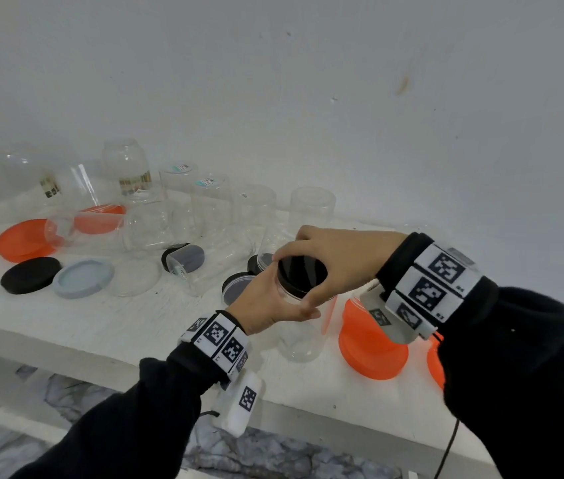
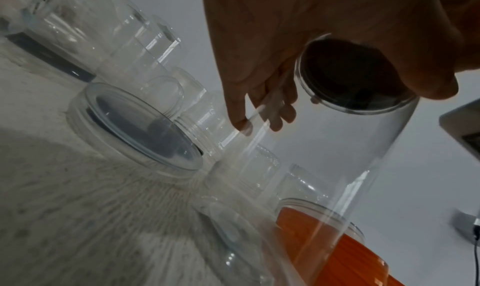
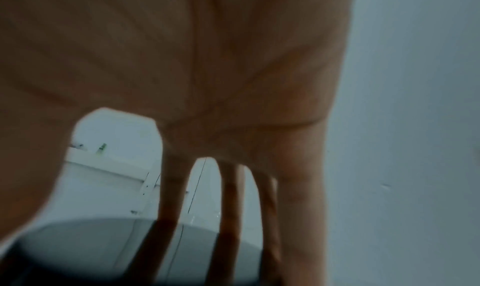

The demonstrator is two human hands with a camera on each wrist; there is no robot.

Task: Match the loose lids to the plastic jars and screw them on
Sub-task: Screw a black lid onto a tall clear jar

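A clear plastic jar (image 1: 296, 335) stands upright near the table's front edge, with a black lid (image 1: 303, 274) on its mouth. My left hand (image 1: 270, 302) wraps around the jar's upper wall just under the lid. My right hand (image 1: 328, 261) comes from above, its fingers and thumb curled around the lid's rim. In the left wrist view the jar (image 2: 337, 167) rises past my left hand's fingers (image 2: 259, 106), the lid (image 2: 350, 79) seen from below. In the right wrist view my fingers (image 3: 226, 218) reach down over the dark lid (image 3: 78, 249).
Several clear jars (image 1: 211, 202) stand upside down at the back of the white table (image 1: 101, 323). Loose lids lie left: orange (image 1: 21, 240), black (image 1: 30, 274), grey (image 1: 83, 278). An orange-lidded jar (image 1: 370, 347) stands inverted right of the held jar. The wall is close behind.
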